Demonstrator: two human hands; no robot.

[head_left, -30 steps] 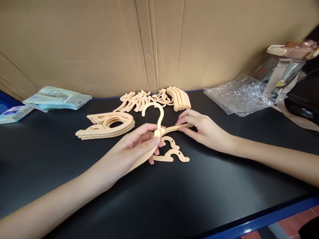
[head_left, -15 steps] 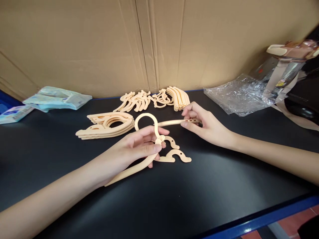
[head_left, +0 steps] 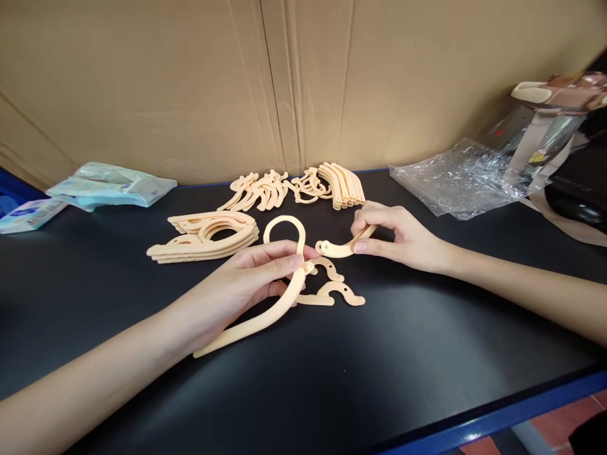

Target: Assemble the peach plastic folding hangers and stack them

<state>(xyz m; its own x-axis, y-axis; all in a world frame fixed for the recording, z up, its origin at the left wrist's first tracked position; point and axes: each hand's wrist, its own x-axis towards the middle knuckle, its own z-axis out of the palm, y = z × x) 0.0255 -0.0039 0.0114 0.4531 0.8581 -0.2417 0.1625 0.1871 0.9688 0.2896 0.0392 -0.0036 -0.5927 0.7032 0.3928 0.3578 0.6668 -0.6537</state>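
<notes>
My left hand (head_left: 265, 272) is closed on a beige hanger hook with one curved arm attached, a partly assembled hanger (head_left: 256, 323). The round hook rises above my fingers and the arm slants down toward my wrist. Between the thumb and fingers of my right hand (head_left: 386, 237) is a loose hanger arm (head_left: 337, 249), its holed end pointing left, a short gap from the hook's joint. Under and behind my left fingers, two flat curved hanger pieces (head_left: 348, 293) with small holes lie on the black table (head_left: 379, 366).
A stack of hanger parts (head_left: 208, 249) sits behind my left hand. Farther back lie loose hooks and small pieces (head_left: 270, 189) and a row of arms (head_left: 341, 184). Left are wipes packs (head_left: 111, 184); right, a clear plastic bag (head_left: 450, 180) and a strapped bottle (head_left: 545, 126). Cardboard (head_left: 190, 82) stands behind.
My right hand has turned the loose arm, so its holed end now faces the left hand and sits lower. The left hand's grip has shifted slightly, its thumb higher by the joint.
</notes>
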